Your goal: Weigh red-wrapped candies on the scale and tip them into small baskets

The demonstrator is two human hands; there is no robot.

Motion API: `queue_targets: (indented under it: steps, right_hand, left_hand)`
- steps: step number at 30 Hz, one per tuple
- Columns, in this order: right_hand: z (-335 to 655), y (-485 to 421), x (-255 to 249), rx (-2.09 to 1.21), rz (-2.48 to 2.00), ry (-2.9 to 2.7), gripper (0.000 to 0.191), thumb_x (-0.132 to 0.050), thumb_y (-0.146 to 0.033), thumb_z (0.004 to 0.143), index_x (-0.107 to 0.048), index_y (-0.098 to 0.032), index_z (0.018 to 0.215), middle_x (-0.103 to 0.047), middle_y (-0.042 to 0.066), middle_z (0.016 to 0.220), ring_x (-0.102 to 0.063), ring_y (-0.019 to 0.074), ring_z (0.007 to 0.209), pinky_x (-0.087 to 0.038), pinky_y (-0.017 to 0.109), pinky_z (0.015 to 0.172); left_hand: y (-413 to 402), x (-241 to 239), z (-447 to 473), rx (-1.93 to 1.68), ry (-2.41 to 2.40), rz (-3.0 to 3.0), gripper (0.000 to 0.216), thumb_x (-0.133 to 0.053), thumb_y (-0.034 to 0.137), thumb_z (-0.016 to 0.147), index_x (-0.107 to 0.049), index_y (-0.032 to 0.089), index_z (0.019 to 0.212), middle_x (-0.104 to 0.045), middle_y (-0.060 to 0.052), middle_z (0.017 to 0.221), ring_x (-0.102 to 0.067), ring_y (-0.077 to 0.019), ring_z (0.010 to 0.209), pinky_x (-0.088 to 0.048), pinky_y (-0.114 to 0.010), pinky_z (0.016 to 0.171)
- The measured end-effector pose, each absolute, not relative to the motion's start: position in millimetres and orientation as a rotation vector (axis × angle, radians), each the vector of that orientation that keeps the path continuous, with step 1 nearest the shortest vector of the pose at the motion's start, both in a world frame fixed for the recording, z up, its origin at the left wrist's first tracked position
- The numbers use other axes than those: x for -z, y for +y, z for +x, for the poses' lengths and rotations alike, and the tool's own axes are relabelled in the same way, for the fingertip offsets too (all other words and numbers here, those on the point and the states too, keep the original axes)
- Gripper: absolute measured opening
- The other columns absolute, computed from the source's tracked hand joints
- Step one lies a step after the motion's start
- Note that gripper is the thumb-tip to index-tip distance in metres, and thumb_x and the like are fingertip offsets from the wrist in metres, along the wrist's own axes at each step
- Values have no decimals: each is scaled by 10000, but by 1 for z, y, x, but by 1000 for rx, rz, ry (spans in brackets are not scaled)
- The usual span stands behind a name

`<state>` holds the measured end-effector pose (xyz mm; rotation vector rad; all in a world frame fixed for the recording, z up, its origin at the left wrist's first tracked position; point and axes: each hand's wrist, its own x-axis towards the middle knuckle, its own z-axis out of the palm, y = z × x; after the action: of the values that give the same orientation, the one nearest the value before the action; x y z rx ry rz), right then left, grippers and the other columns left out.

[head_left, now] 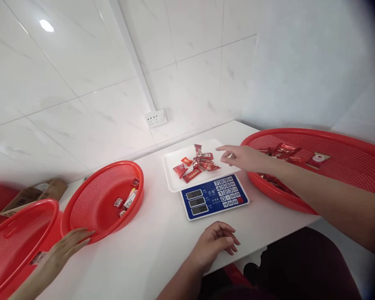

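My right hand reaches from the right over the white tray on a blue-faced scale. Its index finger is stretched out towards a small heap of red wrapped sweets, the other fingers are loosely bent, and it holds nothing. My left hand rests on the white table in front of the scale, fingers loosely bent and apart, empty. Under my right forearm is a big red mesh basket with more red sweets.
Another person's hand touches the rim of a red basket at the left that holds a few sweets. A further red basket sits at the far left, with a cardboard box behind it. A wall socket is behind the table.
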<state>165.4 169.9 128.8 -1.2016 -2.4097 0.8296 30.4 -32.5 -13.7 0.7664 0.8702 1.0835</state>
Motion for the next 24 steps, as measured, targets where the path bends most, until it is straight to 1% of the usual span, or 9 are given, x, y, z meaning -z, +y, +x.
queue_targets:
  steps: [2,5,7,11,13,15,18,20,24]
  right_hand:
    - [169,150,-120,-771,-1096,-2514,408,-477,-386,853,-550,-246,1229,-682,29,983,-622,188,826,-462,313,739]
    - [183,112,-103,-960,-933,-2611,345,-454,-420,859,-614,-236,1103,-686,23,883,-622,187,790,-464,301,715]
    - [195,90,-86,-1110,-862,-2635,298,-461,-438,858,-638,-232,982,-677,19,863,-610,182,785,-459,288,707]
    - [207,66,-40,-1470,-891,-2494,297,-460,-468,856,-598,-212,799,-615,3,718,-556,153,671,-445,254,614]
    - [207,63,-16,-1546,-955,-2362,320,-454,-488,849,-575,-206,759,-582,-2,668,-542,149,641,-445,252,599]
    - [204,61,5,-1497,-1038,-2257,337,-442,-504,845,-568,-207,749,-579,0,659,-547,156,641,-450,264,613]
    - [199,56,25,-1321,-1107,-2156,324,-430,-498,846,-574,-216,782,-625,16,742,-577,175,718,-458,285,683]
    - [197,53,30,-1248,-1111,-2139,310,-429,-488,850,-580,-222,803,-646,20,789,-588,179,753,-457,287,711]
    - [197,51,30,-1195,-1119,-2162,304,-427,-480,853,-596,-230,815,-658,11,786,-594,172,725,-463,277,688]
  left_hand:
    - [-32,14,31,-1072,865,758,359,-724,318,651,-585,112,910,-649,-58,764,-574,-113,598,-431,-243,583]
    - [-32,14,33,-1022,843,766,403,-754,353,623,-589,115,904,-644,-52,759,-573,-113,603,-433,-252,601]
    - [-32,12,34,-972,822,783,422,-764,372,615,-591,120,906,-643,-51,771,-574,-115,625,-431,-257,621]
    - [-34,8,34,-857,818,830,394,-756,398,629,-606,129,875,-633,-40,797,-558,-104,663,-423,-266,680]
    - [-34,6,33,-811,840,858,379,-745,412,640,-614,134,861,-625,-28,792,-549,-103,683,-415,-269,707]
    - [-35,5,32,-782,860,881,377,-735,424,650,-618,139,867,-621,-23,795,-545,-107,703,-411,-274,727]
    - [-34,6,31,-762,885,888,403,-731,448,648,-616,140,881,-625,-29,818,-544,-112,711,-419,-289,745]
    - [-33,7,31,-751,899,894,425,-729,465,643,-612,142,895,-628,-32,832,-551,-116,718,-430,-300,756]
    - [-31,11,33,-746,896,923,427,-720,460,655,-606,149,923,-628,-33,849,-564,-122,741,-448,-312,781]
